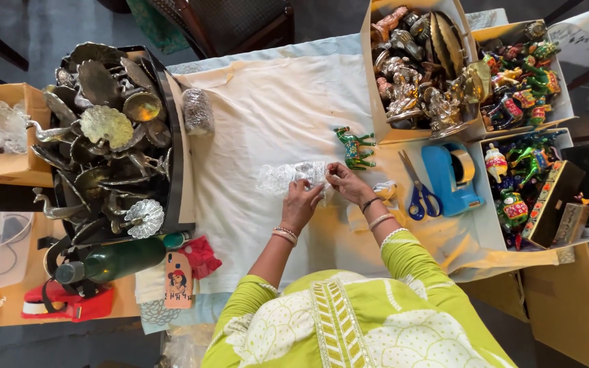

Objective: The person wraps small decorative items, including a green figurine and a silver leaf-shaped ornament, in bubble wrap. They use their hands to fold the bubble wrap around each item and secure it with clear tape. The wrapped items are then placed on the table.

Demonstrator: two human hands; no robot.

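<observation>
Both forearms reach forward over the cream cloth (267,116), the left hand (301,204) and right hand (346,182) meeting with fingers pinched on a crinkly, clear piece of bubble wrap (288,176) lying at the cloth's middle. Just beyond the right hand stands a glossy green painted animal figurine (354,146); blue-handled scissors (420,194) and a blue tape dispenser (450,176) lie to its right, while a box of metal figurines (414,68) sits farther off.

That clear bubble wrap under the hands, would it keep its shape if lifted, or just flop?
Probably flop: the bubble wrap lies crumpled on the cloth, bunched where the left hand and right hand pinch it. It looks thin and see-through, so likely very light, and hardly apt to roll.
</observation>
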